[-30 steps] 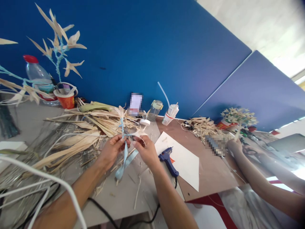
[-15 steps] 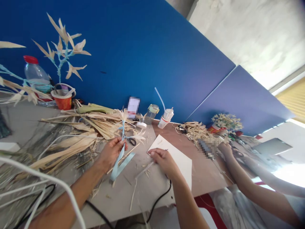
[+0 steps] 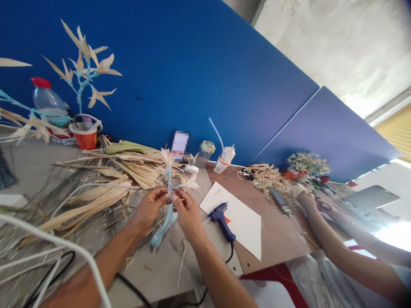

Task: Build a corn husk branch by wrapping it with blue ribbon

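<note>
Both my hands meet at the blue-wrapped stem (image 3: 169,179), which stands upright and carries pale husk petals (image 3: 167,157) on top. My left hand (image 3: 155,204) pinches the stem low down from the left. Close against it, my right hand (image 3: 184,208) has its fingers pressed together at the stem's lower part, where the light blue ribbon (image 3: 164,229) begins and hangs toward the table. A side branch with a husk flower (image 3: 192,184) points right. The blue glue gun (image 3: 222,221) lies on the white board (image 3: 245,231), right of my right hand.
Dry husks (image 3: 96,199) and thin wires cover the left side. At the back stand a red cup (image 3: 85,139) with a husk plant, a bottle (image 3: 48,102), a jar (image 3: 204,155) and a white cup (image 3: 222,164). Another person's hand (image 3: 307,202) is at right. Cables cross the front.
My right hand has moved left from the board to the stem, beside my left hand. The glue gun, hidden before, now shows on the board. The ribbon hangs closer together.
</note>
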A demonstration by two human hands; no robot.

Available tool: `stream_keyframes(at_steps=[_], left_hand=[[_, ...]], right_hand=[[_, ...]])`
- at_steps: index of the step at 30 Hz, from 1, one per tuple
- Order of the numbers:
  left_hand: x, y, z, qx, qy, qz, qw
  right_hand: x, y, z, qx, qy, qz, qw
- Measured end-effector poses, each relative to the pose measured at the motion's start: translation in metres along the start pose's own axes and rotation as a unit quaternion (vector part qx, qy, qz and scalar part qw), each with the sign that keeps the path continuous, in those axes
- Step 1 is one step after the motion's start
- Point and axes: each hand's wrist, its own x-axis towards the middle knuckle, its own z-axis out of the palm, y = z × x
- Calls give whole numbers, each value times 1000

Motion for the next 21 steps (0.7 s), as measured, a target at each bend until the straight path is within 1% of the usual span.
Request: stream_keyframes(at_steps=[3,5,7,9,11,13,15,17,21], left_hand=[[2,1,-1,19,19,13,1000],[3,0,-1,26,21,7,999],[2,0,-1,19,11,-5,1000],[2,0,-2,-5,-17,-34,999],[1,2,-4,-34,-54,-76,995],[1,5,-8,-58,-78,-105,990],[2,8,-13,-67,-87,-108,988],[3,11,-17,-63,-103,-108,987],[4,16,-23,-41,-169,-125,977]], right_hand=[[-2,0,1,20,-11,28,999],[-1,0,2,28,-10,28,999],[0,1,2,35,-6,19,999],[0,2,1,44,-9,8,999],[1,3,-1,54,-9,-2,999],[0,4,-2,63,-5,3,998],[0,4,-4,88,-11,33,995],[0,4,-4,126,-29,76,989],[-2,1,-3,171,-62,140,973]])
